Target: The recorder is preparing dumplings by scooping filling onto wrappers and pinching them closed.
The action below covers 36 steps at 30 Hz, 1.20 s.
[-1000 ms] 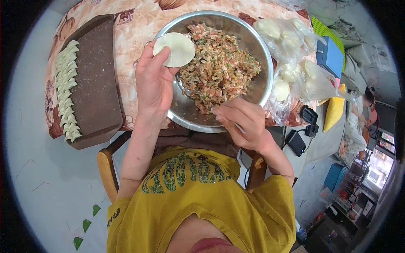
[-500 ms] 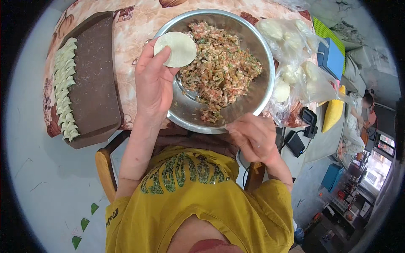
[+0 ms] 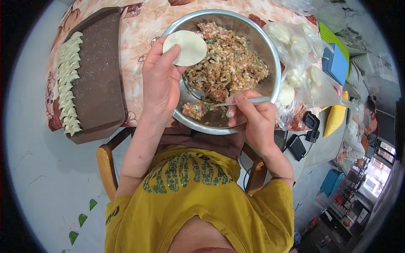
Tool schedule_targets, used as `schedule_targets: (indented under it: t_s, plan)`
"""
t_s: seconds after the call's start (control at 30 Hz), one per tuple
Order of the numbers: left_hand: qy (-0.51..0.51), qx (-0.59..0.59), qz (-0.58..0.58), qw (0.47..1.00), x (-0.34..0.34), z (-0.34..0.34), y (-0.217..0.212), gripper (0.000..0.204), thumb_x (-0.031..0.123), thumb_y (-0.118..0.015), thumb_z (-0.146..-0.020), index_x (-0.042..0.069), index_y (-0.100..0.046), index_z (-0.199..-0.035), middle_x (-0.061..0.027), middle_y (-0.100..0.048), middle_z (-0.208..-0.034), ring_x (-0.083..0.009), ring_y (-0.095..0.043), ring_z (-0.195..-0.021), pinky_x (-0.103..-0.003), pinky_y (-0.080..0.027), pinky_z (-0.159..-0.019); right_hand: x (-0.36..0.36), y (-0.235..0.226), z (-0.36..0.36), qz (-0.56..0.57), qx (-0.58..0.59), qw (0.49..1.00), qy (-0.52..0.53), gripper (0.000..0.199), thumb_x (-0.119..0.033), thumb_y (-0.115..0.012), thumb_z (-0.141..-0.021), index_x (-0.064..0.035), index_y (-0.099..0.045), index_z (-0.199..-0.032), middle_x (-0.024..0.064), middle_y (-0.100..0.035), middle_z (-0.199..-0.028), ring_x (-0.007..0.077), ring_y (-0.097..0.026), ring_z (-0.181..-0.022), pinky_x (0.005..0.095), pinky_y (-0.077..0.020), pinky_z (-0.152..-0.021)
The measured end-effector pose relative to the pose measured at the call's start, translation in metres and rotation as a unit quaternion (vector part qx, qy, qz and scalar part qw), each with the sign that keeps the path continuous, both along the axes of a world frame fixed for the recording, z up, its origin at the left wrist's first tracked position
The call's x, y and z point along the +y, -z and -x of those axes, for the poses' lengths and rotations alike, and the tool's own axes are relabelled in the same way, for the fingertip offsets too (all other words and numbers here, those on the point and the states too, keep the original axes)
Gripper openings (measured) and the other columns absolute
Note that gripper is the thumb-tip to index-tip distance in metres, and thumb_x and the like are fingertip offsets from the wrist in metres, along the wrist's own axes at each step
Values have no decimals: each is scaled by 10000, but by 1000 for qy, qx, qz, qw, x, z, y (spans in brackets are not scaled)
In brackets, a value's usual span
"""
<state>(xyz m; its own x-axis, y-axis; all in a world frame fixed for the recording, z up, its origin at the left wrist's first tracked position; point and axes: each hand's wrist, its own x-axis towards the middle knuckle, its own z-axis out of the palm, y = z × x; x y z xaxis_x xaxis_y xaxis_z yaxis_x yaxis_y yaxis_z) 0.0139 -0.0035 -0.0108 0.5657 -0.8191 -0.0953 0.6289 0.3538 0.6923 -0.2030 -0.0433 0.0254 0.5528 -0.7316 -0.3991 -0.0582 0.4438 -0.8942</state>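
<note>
Head view shows a wide steel bowl [image 3: 279, 76] with chopped filling [image 3: 236, 69]; a small portion lies apart near the bowl's front wall, at the tip of a metal utensil [image 3: 258, 100]. The right hand [image 3: 259, 122] grasps this utensil with bent fingers. The left hand [image 3: 162, 88] pinches a round wrapper [image 3: 190, 48] between thumb and fingers, above the bowl's left rim. At left, a brown tray [image 3: 100, 80] holds a line of pale dumplings [image 3: 68, 84] along its outer side. Right of the bowl are plastic bags [image 3: 291, 38] with pale rounds inside. Flowered cloth [image 3: 138, 46] covers the table, and a band of it separates tray and bowl. The tray's near end reaches past the cloth's edge, over the pale floor [image 3: 50, 185]. Another person [image 3: 353, 139] is at far right.
</note>
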Motion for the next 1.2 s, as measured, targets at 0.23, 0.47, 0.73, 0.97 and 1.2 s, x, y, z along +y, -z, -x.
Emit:
schedule_targets:
  t_s: [0.23, 0.47, 0.73, 0.97, 1.2]
  plan:
    - [6, 30, -1, 1000, -1, 0, -2, 329, 77, -559, -1007, -27, -553, -1319, -121, -670, -1222, -213, -678, -1104, -395, -565, -973, -19, -5, -5, 19, -55, 998, 16, 221, -154, -573, -1033, 43, -662, -988, 103, -648, -787, 164, -596, -600, 301, -531, -561]
    - [73, 35, -87, 993, 6, 4, -6, 345, 146, -508, -1027, -24, -553, -1324, -130, -663, -1246, -213, -673, -1102, -400, -545, -971, -33, -30, -5, 140, -178, 969, 96, 222, -151, -563, -1050, 52, -652, -1043, 110, -660, -811, 164, -614, -628, 274, -516, -602]
    - [124, 115, -39, 985, 14, 15, -14, 368, 142, -488, -1039, -31, -527, -1361, -126, -654, -1277, -209, -661, -1143, -384, -544, -983, -29, -13, -23, 343, -78, 934, 64, 140, -58, -548, -1038, 54, -632, -1031, 132, -657, -907, 167, -621, -713, 281, -518, -640]
    - [130, 17, -79, 988, 12, 22, -7, 362, 109, -582, -1010, -15, -560, -1349, -118, -684, -1244, -193, -678, -1111, -359, -556, -953, -31, -2, -22, 733, -15, 678, -49, 266, 70, -697, -812, 23, -651, -1070, 125, -667, -846, 257, -635, -651, 339, -492, -544]
    - [91, 31, -86, 992, 6, 24, -7, 346, 51, -574, -1008, 0, -577, -1350, -92, -706, -1170, -148, -704, -1007, -295, -583, -840, -31, -17, -10, 733, -36, 679, -29, 295, 87, -700, -790, 32, -645, -1074, 155, -694, -907, 290, -668, -705, 353, -527, -567]
